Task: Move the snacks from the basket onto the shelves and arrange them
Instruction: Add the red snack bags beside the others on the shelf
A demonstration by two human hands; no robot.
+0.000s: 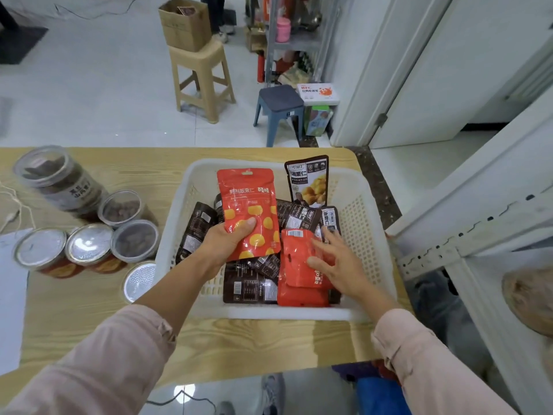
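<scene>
Gripping a red pouch point(248, 199) low with left fingers point(248, 224), over the basket point(269, 312) — likely light, slick, floppy; pinch an edge. Resting right fingers point(320, 264), spread slack, on another pouch point(296, 265) beneath.

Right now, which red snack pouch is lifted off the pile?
The red pouch with yellow spots, gripped upright by the left hand; the other red pouches lie flat in the basket.

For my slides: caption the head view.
Left hand holds a red snack pouch above the white plastic basket; right hand touches a second red pouch.
</scene>
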